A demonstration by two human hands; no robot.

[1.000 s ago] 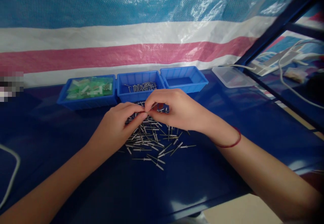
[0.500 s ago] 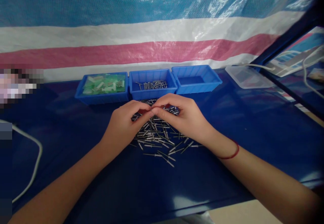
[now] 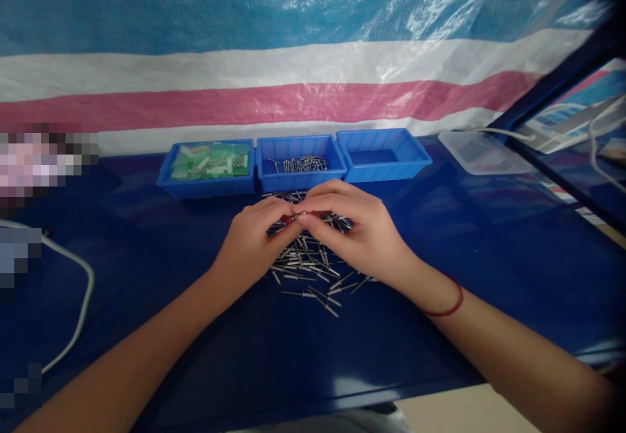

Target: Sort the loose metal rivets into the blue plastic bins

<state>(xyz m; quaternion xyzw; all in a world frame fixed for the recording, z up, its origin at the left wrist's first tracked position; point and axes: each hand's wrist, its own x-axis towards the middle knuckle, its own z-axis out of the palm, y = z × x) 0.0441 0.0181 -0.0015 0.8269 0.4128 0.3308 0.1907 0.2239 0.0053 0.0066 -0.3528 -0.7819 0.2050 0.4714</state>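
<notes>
My left hand (image 3: 252, 240) and my right hand (image 3: 355, 231) meet fingertip to fingertip over a heap of small metal rivets (image 3: 308, 267) on the dark blue table (image 3: 489, 244). Both hands are closed in a pinch, with a small silvery rivet (image 3: 299, 214) showing between the fingertips. A red cord circles my right wrist. Behind the heap stand three blue bins: the left bin (image 3: 208, 169) holds green and white pieces, the middle bin (image 3: 299, 164) holds a few rivets, and the right bin (image 3: 384, 154) looks bare inside.
A clear plastic lid or tray (image 3: 482, 152) lies at the back right. A white cable (image 3: 73, 309) loops over the table's left side. A striped tarp (image 3: 293, 61) hangs behind the bins. A dark frame bar (image 3: 552, 87) runs along the right.
The view has drifted so that bins and heap sit further right in frame. My hands stay pinched together over the heap, slightly lower and closer to it than before.
</notes>
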